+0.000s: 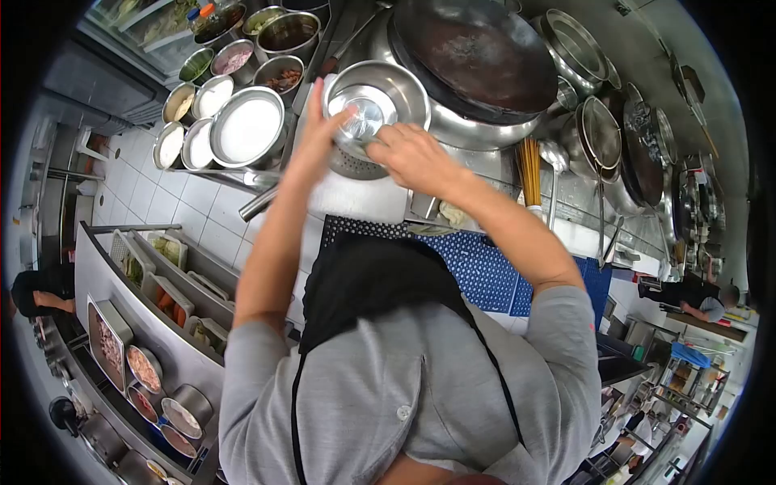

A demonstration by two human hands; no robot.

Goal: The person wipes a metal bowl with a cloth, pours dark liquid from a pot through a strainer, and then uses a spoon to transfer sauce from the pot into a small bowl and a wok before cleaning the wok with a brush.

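A shiny steel bowl (416, 95) is tilted toward me at the edge of the stove counter. My left hand (320, 128), slightly blurred, is at its left side, thumb over the rim and fingers along the outside. My right hand (414, 158) grips the near rim with bent fingers. Beneath the bowl, partly covered, sits a perforated metal strainer (361, 167). A large dark wok (477, 52) rests just beyond the bowl.
Steel pots of white contents (246, 127) and other ingredients stand at left. Several thin sticks (529, 172) and a ladle (554, 155) stand at right. Behind me on the left are vegetable bins (168, 301) and trays of meat (107, 349). Another person (703, 303) is far right.
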